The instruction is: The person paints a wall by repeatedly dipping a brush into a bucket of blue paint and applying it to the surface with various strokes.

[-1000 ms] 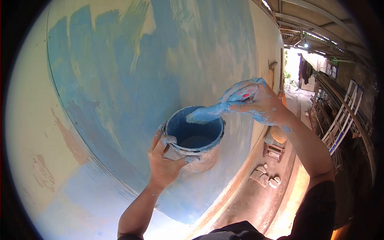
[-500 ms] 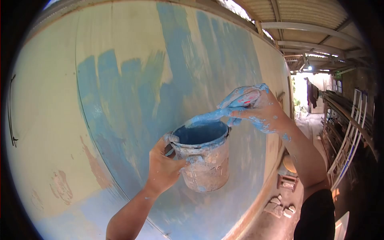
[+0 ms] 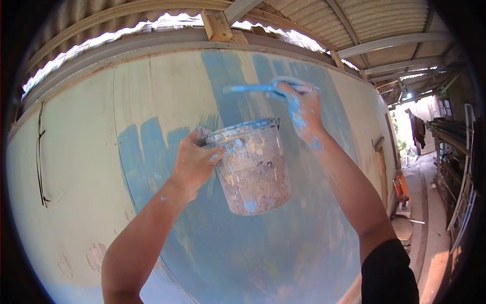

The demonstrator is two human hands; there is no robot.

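Observation:
My left hand (image 3: pixel 195 158) is closed on the rim of a paint-smeared plastic bucket (image 3: pixel 254 175), thumb outside. The bucket hangs nearly upright before the wall; its inside is hidden from this low angle. Above and right of it, my paint-spotted right hand (image 3: pixel 302 105) is closed round a blue-coated paintbrush (image 3: pixel 249 88). Seen nearly edge-on, the brush points left, its tip apart from the bucket. Behind them stands a cream wall (image 3: pixel 164 86) with uneven strokes of blue paint (image 3: pixel 223 71) at the top and broader blue below.
A looped dark cord (image 3: pixel 41 157) hangs on the wall's left side. Overhead are wooden beams and corrugated roofing (image 3: pixel 385 20). Along the passage at right are a round stool (image 3: pixel 402 229), an orange object (image 3: pixel 401 188), a rack of long poles (image 3: pixel 445 131) and hanging dark cloth (image 3: pixel 417 126).
The paintbrush has risen from the bucket's rim with my right hand and now points left. My view has tilted upward, showing more roof. The bucket's opening no longer shows; my left hand keeps its grip.

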